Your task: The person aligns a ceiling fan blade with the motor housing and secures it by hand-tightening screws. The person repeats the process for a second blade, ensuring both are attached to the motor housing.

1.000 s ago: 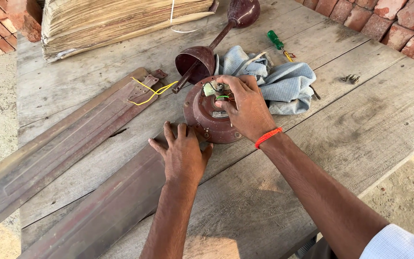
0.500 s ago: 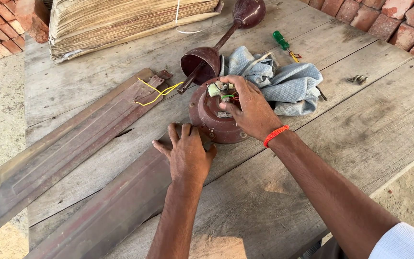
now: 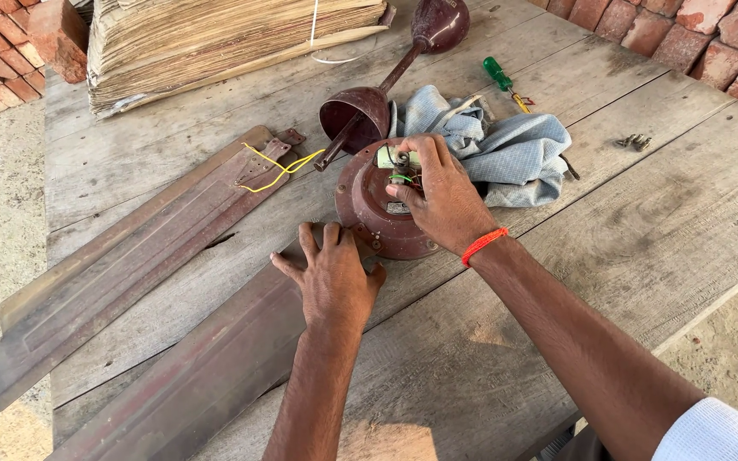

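A round maroon ceiling-fan motor housing [image 3: 367,205] lies on the wooden table [image 3: 659,222]. My right hand [image 3: 442,198], with an orange band at the wrist, rests on top of the motor, fingers pinched on the small white and green wired part [image 3: 389,159] at its centre. My left hand [image 3: 330,277] lies flat with fingers spread on the near end of a long maroon fan blade [image 3: 198,376], touching the motor's near-left rim. A second blade [image 3: 130,265] with yellow wires [image 3: 279,166] lies to the left.
A maroon downrod with two cup covers [image 3: 386,81] lies behind the motor. A grey-blue cloth [image 3: 514,149] sits to its right, a green-handled screwdriver [image 3: 501,78] and small screws [image 3: 635,141] farther right. Stacked dry leaves [image 3: 215,38] fill the back; bricks [image 3: 685,34] line the right edge.
The view has shifted slightly. My left hand has slid a little toward the motor's rim; my right hand stays on the motor's top, fingers working at the wired part.
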